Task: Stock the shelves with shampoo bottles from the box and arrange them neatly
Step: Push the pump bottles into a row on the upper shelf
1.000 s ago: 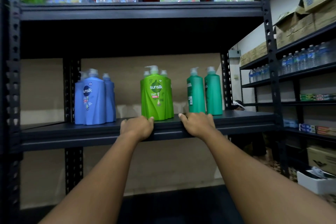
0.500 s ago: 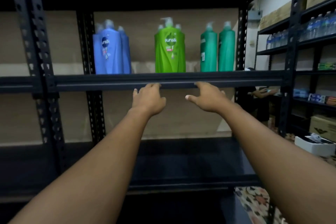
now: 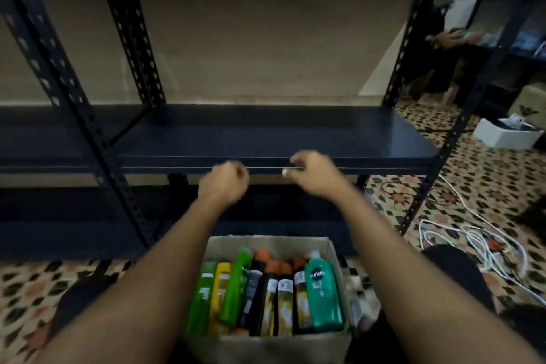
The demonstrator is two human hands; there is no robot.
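The open brown cardboard box (image 3: 267, 343) stood on the floor near the person, between both forearms, and it was full of plastic shampoo bottles, among them a teal bottle (image 3: 322, 295) on the right and a light green one (image 3: 235, 287) on the left. The black metal shelf (image 3: 266, 139) behind it showed no bottles, so much stocking seemed to be left. The left hand (image 3: 223, 183) and the right hand (image 3: 314, 173) hung blurred before the shelf edge, fingers loosely curled, holding nothing. On the patterned tile floor (image 3: 478, 186) at the right lay white cables (image 3: 472, 242).
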